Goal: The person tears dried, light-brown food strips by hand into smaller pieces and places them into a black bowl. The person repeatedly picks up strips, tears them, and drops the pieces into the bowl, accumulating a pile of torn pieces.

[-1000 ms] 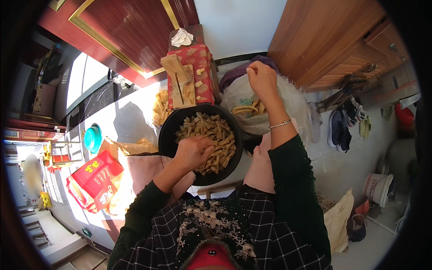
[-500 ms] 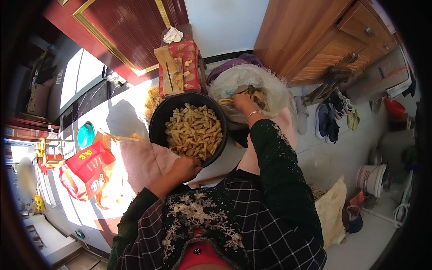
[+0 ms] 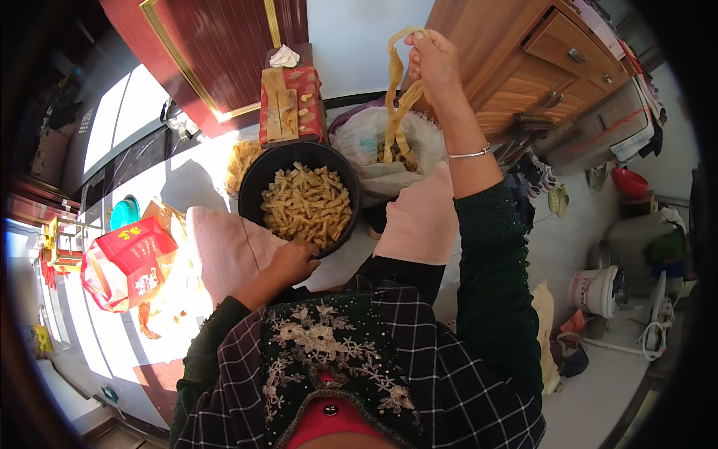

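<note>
My right hand (image 3: 437, 67) is raised high at the right, pinching one end of a long, flat, tan dried strip (image 3: 397, 71). The strip loops over and dangles in two lengths toward a whitish plastic sack (image 3: 350, 142), whose open mouth shows more dried strips. Closed on the near rim of a round black tub (image 3: 245, 196) is my left hand (image 3: 293, 262); its fingertips are partly hidden. Short cut tan pieces (image 3: 307, 206) fill much of the tub. Beyond it, a wooden block with a slotted upright board (image 3: 278, 105) rests on a red-patterned bench (image 3: 308, 82).
Pink cloth (image 3: 415, 217) covers my knees. At left lie a red bag (image 3: 134, 262) and a teal bowl (image 3: 124, 213). A wooden cabinet (image 3: 516, 71) stands at right, with shoes (image 3: 557, 198) below and a white bucket (image 3: 594, 290) nearer. Crumpled tissue (image 3: 284, 57) tops the bench.
My right hand has risen from the sack's mouth, drawing the long strip up and out to the right. My left hand stays at the tub's rim. The view has shifted slightly.
</note>
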`<state>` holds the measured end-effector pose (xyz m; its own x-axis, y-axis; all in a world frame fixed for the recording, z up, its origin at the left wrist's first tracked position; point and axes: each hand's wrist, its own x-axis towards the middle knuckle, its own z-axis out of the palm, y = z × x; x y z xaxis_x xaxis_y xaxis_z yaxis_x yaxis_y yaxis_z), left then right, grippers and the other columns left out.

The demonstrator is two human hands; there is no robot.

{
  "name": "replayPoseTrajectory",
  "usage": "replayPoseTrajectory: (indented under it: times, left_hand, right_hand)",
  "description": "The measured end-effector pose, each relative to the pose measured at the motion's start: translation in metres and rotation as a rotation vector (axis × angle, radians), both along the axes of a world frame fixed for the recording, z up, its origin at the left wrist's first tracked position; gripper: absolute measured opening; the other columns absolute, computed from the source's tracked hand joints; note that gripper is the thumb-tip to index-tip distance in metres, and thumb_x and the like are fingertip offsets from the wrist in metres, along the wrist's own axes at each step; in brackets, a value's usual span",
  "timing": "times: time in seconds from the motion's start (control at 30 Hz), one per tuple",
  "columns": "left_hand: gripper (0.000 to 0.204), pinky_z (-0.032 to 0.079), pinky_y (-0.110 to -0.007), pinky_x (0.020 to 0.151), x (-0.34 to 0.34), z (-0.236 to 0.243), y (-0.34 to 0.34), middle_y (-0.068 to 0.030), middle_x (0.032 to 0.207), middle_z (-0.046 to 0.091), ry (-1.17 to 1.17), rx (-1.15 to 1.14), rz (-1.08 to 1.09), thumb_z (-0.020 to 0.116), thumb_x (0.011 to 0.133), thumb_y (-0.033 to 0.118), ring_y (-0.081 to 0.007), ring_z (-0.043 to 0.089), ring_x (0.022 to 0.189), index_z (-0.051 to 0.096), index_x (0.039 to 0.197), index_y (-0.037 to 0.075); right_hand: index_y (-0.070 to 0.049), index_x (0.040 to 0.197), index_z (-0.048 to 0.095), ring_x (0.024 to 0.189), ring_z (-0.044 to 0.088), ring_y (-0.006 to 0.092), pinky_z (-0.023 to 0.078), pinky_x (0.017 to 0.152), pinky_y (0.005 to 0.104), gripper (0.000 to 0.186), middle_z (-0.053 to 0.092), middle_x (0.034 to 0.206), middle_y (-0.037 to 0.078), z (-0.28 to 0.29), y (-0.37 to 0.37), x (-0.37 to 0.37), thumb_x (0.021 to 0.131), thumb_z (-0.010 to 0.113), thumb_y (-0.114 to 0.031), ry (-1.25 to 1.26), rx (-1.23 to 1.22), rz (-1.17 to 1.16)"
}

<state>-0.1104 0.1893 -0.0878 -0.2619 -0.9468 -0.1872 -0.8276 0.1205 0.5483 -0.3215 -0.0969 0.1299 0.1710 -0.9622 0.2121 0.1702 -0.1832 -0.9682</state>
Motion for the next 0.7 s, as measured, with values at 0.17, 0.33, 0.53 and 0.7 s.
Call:
replayPoseTrajectory:
  times: [0.17,0.33,0.53,0.7]
  left_hand:
    - [0.036,0.051,-0.037,0.076,-0.001,0.064,-0.010,-0.0154,0.093,0.066,0.507,-0.129,0.250,0.069,0.080,0.026,-0.0251,0.065,0.082,0.064,0.109,0.005]
    - [0.092,0.039,-0.034,0.097,0.001,0.146,-0.032,-0.0144,0.122,0.056,1.187,-0.070,0.027,0.061,0.074,0.069,-0.0225,0.051,0.115,0.044,0.136,0.002]
    - [0.100,0.036,-0.048,0.104,0.027,0.186,-0.041,-0.0170,0.138,0.043,2.071,0.021,-0.154,0.059,0.074,0.072,-0.0329,0.044,0.125,0.026,0.146,0.013]
    - [0.040,0.037,-0.047,0.103,0.110,0.166,-0.049,-0.0124,0.110,0.064,2.354,-0.200,0.152,0.047,0.096,0.034,-0.0283,0.055,0.113,0.053,0.124,0.005]
  right_hand:
    - [-0.003,0.094,0.057,0.050,0.041,0.0048,0.035,0.046,0.0184,0.023,0.045,0.060,-0.004,0.077,0.046,0.028,0.098,0.048,-0.024,-0.088,-0.227,0.319]
    - [0.002,0.090,0.062,0.051,0.045,0.0080,0.035,0.046,0.0215,0.022,0.052,0.061,-0.001,0.091,0.122,0.063,0.094,0.051,-0.016,0.071,-0.398,0.635]
    - [0.001,0.092,0.066,0.061,0.051,0.0077,0.040,0.056,0.0210,0.027,0.058,0.070,0.001,0.075,0.141,0.057,0.090,0.058,-0.025,0.424,-0.833,0.809]
    - [-0.002,0.062,0.060,0.050,0.033,0.0060,0.029,0.047,0.0253,0.038,0.037,0.049,-0.003,0.048,0.096,0.023,0.087,0.064,-0.031,0.496,-0.595,0.456]
